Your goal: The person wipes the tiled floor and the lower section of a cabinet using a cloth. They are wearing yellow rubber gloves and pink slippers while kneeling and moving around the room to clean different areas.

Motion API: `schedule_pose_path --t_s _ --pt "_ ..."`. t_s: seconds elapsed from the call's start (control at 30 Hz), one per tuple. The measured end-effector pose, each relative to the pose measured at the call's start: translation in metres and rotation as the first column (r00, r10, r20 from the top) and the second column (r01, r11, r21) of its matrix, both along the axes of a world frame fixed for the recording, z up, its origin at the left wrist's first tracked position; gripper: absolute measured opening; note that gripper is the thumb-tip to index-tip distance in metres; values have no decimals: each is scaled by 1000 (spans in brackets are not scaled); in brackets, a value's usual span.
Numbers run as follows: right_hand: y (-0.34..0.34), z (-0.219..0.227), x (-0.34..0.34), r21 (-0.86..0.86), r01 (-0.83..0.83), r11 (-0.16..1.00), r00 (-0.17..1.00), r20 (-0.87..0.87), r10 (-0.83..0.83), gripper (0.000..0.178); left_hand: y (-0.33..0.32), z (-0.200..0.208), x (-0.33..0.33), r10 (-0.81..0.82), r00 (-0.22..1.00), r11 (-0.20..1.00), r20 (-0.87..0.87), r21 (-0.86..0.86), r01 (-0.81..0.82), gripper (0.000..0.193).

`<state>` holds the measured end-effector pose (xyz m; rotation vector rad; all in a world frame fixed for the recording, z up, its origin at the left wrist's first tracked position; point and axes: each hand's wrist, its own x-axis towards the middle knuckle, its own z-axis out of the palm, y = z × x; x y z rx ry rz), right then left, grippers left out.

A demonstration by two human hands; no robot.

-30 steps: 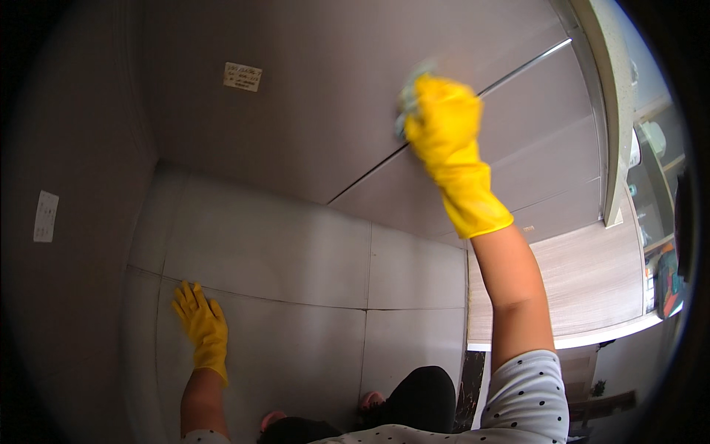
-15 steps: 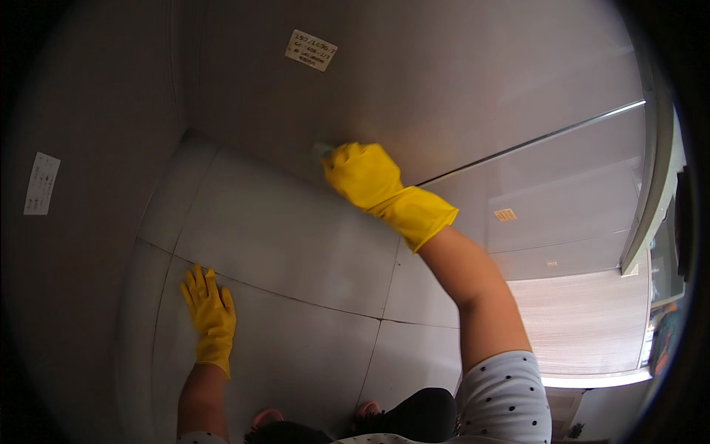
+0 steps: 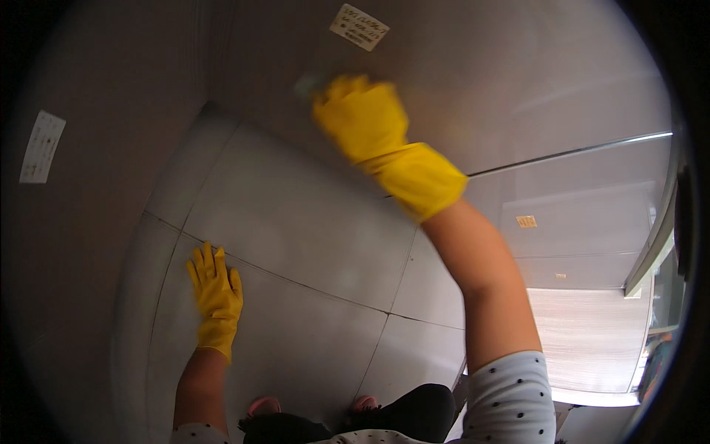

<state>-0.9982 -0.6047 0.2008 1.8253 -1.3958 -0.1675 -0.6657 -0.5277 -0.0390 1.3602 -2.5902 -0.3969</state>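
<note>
My right hand (image 3: 359, 122) wears a yellow rubber glove and is closed in a fist against the glossy brown-grey panel (image 3: 481, 81). At its knuckles a pale, see-through greyish thing (image 3: 305, 85) pokes out, too blurred to name. A white label (image 3: 359, 27) is stuck on the panel just above that hand. Lower left, my left hand (image 3: 216, 292), in a matching glove, lies with fingers spread flat over the grey tiled floor (image 3: 303, 222), near a joint between tiles. Nothing is held in it.
A dark panel with a white label (image 3: 42, 147) rises on the left and meets the front panel in a corner. To the right are another panel with a small orange label (image 3: 526, 221) and a light wood-grain surface (image 3: 584, 333). My pink shoes (image 3: 264, 406) show at the bottom.
My right hand has moved up the panel, closer to the label, with the pale thing still in it. The view has shifted slightly; my left hand stays on the floor, fingers spread.
</note>
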Motion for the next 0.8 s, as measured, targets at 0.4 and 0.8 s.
schedule_pose_path --t_s 0.4,0.8 --pt "30 77 -22 -279 98 955 993 93 -75 6 0 -10 0 19 1000 1000 -24 -11 -19 46" --pt "89 5 -32 107 310 945 926 190 -326 6 -8 -15 8 28 999 999 -20 -19 -28 47"
